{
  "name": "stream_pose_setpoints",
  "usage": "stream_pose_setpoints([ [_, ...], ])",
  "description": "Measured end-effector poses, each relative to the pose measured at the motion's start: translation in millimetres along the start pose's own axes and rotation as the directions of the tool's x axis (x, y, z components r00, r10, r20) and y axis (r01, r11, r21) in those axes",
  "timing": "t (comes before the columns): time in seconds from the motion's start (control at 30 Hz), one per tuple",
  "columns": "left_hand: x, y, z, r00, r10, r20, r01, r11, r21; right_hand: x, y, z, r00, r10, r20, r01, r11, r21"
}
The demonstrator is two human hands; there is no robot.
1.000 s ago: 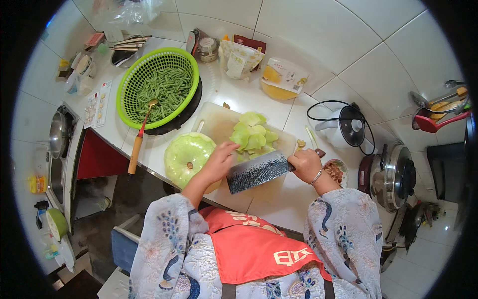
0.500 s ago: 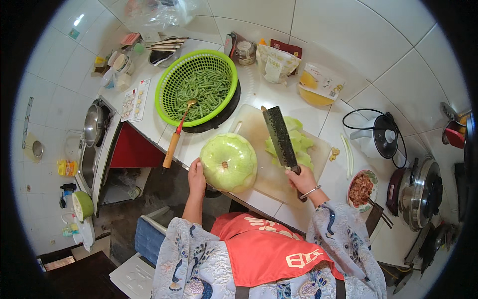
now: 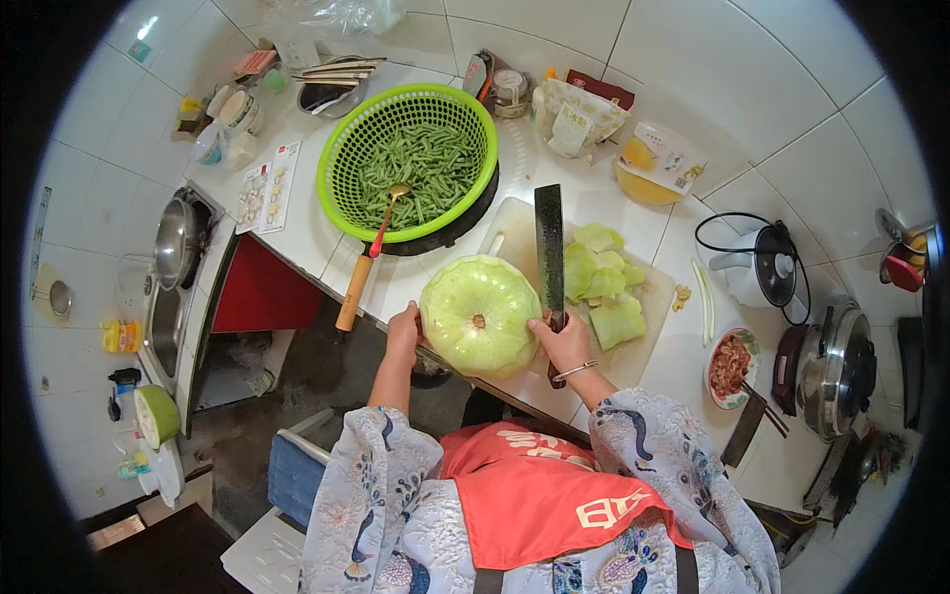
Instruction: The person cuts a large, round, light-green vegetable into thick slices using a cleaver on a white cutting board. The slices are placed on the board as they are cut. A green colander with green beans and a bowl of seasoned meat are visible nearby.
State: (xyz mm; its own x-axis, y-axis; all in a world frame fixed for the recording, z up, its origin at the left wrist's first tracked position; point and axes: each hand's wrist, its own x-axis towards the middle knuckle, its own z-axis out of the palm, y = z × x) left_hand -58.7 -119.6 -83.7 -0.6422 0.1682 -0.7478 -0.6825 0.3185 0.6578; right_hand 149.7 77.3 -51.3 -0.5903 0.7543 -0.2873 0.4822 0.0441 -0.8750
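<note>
A large pale green peeled gourd (image 3: pixel 481 315) sits at the near edge of the white cutting board (image 3: pixel 517 226). My left hand (image 3: pixel 403 332) presses against its left side. My right hand (image 3: pixel 566 342) touches its right side and grips the handle of a dark cleaver (image 3: pixel 549 249), whose blade points away from me across the board. Several cut green chunks (image 3: pixel 604 282) lie on the board to the right of the blade.
A green colander of green beans (image 3: pixel 408 163) with a wooden-handled ladle (image 3: pixel 358 280) stands at the left. Behind are bags and jars (image 3: pixel 574 114). To the right are a kettle (image 3: pixel 757 267), a bowl of red food (image 3: pixel 730 364) and a metal pot (image 3: pixel 836 366). A stove (image 3: pixel 173 247) lies far left.
The gourd has been moved from the counter's left onto the board's near edge. The cleaver went from lying flat over the chunks to pointing away, and now both hands flank the gourd.
</note>
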Motion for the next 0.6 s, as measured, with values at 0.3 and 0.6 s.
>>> stream_pose_setpoints([
  [0.3, -25.8, 19.2, 11.0, 0.985, 0.089, 0.150, -0.046, 0.962, -0.270, -1.1, -13.9, -17.8, 0.982, 0.187, 0.016, -0.186, 0.953, 0.240],
  [0.6, -72.6, 29.5, 36.7, 0.818, 0.138, 0.558, 0.173, 0.867, -0.468, -15.6, -12.2, -32.5, 0.971, 0.165, -0.175, -0.139, 0.978, 0.154],
])
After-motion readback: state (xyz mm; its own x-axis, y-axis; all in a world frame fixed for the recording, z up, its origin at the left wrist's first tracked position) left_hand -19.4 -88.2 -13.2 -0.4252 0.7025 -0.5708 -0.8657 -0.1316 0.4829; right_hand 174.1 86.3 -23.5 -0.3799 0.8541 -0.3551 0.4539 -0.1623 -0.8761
